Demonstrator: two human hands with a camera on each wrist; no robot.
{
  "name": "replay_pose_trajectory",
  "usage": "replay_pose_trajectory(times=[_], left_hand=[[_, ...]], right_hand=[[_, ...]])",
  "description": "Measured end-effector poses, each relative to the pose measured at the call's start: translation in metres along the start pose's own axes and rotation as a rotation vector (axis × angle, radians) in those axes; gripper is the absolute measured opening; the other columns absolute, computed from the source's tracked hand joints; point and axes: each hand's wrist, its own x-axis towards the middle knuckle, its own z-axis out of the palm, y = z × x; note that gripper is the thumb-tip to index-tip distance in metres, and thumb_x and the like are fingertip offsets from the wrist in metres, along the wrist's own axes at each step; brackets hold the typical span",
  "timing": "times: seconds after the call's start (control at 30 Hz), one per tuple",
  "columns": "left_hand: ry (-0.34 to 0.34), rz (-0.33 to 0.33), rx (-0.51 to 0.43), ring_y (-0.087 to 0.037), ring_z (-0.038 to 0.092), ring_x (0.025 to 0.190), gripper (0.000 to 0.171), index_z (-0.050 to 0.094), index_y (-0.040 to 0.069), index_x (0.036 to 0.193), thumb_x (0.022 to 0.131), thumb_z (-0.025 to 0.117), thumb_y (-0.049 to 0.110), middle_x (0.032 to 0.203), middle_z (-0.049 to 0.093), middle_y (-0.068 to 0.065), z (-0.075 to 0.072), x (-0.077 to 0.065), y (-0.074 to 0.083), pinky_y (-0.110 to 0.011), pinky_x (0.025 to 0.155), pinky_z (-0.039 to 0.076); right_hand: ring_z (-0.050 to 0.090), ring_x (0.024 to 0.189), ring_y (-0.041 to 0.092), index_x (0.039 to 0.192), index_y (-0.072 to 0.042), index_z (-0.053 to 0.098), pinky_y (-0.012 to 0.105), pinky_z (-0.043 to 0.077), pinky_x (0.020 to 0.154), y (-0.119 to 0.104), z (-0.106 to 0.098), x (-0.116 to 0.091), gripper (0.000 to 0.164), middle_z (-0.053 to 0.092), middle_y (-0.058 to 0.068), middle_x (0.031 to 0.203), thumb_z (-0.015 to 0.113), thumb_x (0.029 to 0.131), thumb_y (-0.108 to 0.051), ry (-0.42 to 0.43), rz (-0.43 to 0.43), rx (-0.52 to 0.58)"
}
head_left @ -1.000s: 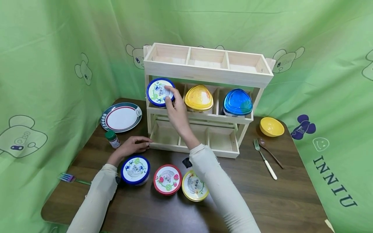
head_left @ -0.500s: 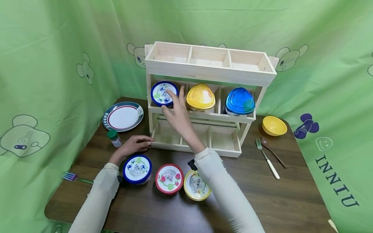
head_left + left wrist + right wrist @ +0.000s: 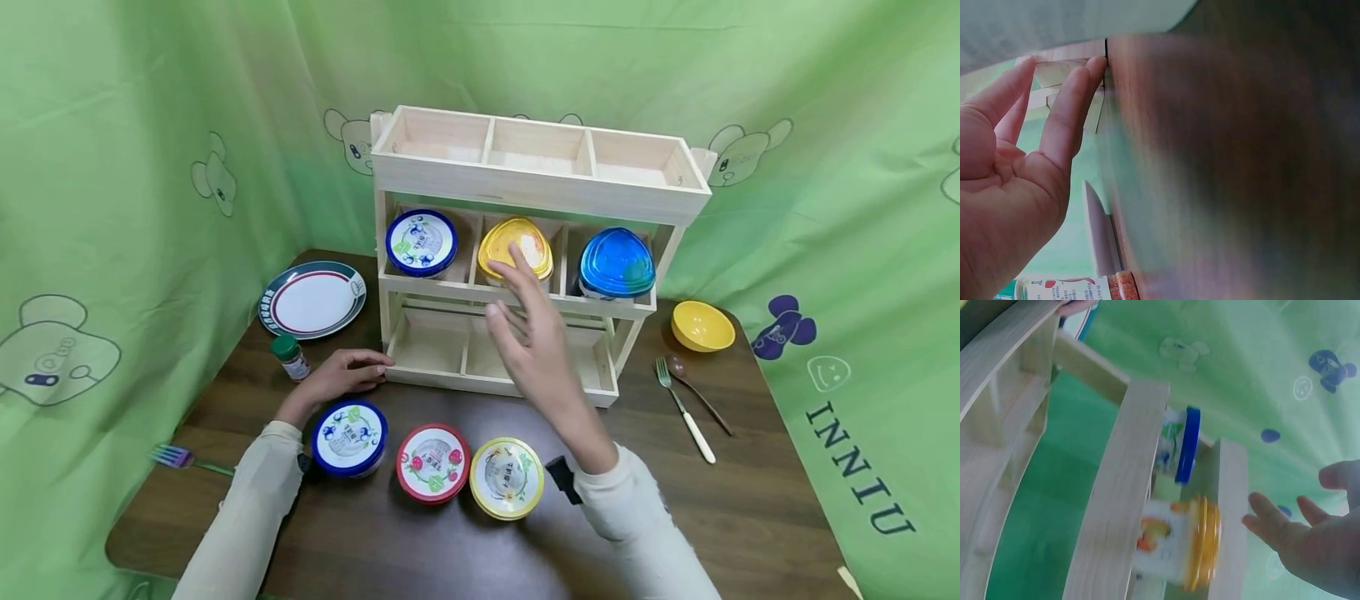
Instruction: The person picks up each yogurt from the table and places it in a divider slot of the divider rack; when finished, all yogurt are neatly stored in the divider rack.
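Observation:
My right hand [image 3: 543, 350] is in the air before the wooden rack [image 3: 540, 187], fingers spread and nothing held. Its fingertips overlap the yellow-lidded tub [image 3: 501, 242] in the head view. A round blue-lidded tub [image 3: 422, 242] sits in the middle tier's left compartment; the yellow one is in the centre, a blue-topped tub [image 3: 617, 262] on the right. My left hand [image 3: 337, 379] rests on the table, relaxed fingertips at the rack's lower left corner. Three more round tubs stand in front: blue-lidded [image 3: 349, 437], red-lidded [image 3: 432, 463] and yellow-lidded [image 3: 507, 479].
Left of the rack are an oval plate [image 3: 313, 300] and a green-capped spice jar [image 3: 290, 358]. A purple-tined fork [image 3: 174, 456] lies at the table's left edge. On the right are a yellow bowl [image 3: 702, 326], a white-handled fork [image 3: 685, 410] and a brown spoon [image 3: 701, 396].
My right hand has let go of the blue-lidded tub in the middle tier's left compartment and drawn back toward the right. My left hand has stayed at the rack's corner.

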Motion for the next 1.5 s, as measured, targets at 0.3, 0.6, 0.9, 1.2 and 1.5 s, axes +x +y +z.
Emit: replay_pose_trajectory(times=[0.3,0.6,0.9,1.2,1.5], left_hand=[[-0.009,-0.007,0.01,-0.035,0.067,0.124,0.035,0.066,-0.003,0.142,0.113,0.061,0.016,0.139,0.065,-0.025,0.0,-0.001,0.005,-0.036,0.101,0.061],[-0.018,-0.013,0.021,-0.034,0.067,0.124,0.036,0.066,-0.003,0.143,0.114,0.06,0.017,0.139,0.066,-0.024,0.0,-0.002,0.007,-0.035,0.1,0.061],[-0.015,-0.015,0.016,-0.034,0.067,0.123,0.035,0.065,-0.004,0.143,0.114,0.06,0.015,0.138,0.066,-0.025,-0.002,-0.004,0.008,-0.036,0.101,0.061],[-0.008,-0.044,0.021,-0.034,0.068,0.122,0.035,0.066,-0.003,0.143,0.114,0.06,0.016,0.138,0.066,-0.025,0.0,-0.002,0.007,-0.038,0.101,0.061],[-0.009,-0.034,0.033,-0.036,0.068,0.125,0.035,0.066,-0.003,0.143,0.114,0.058,0.016,0.14,0.064,-0.025,0.0,-0.001,0.009,-0.039,0.101,0.061]], right_hand=[[0.038,0.158,0.029,0.153,-0.002,0.057,0.054,0.051,0.111,0.02,-0.054,-0.036,0.042,0.033,0.002,0.176,0.058,0.111,-0.004,0.132,0.07,-0.072],[0.04,0.155,0.038,0.154,-0.005,0.057,0.06,0.049,0.112,0.054,-0.077,-0.08,0.042,0.034,0.006,0.175,0.058,0.112,-0.005,0.083,0.255,-0.07],[0.036,0.156,0.044,0.15,0.002,0.057,0.011,0.035,0.113,0.082,-0.073,-0.138,0.04,0.037,0.019,0.172,0.058,0.111,-0.002,0.022,0.343,-0.012],[0.037,0.156,0.039,0.145,-0.002,0.059,0.019,0.034,0.114,0.08,-0.049,-0.179,0.034,0.037,0.017,0.172,0.058,0.111,-0.005,0.002,0.548,0.111],[0.035,0.155,0.046,0.142,0.007,0.058,0.018,0.045,0.107,0.074,-0.021,-0.197,0.034,0.035,0.025,0.171,0.058,0.111,-0.007,0.02,0.658,0.298]])
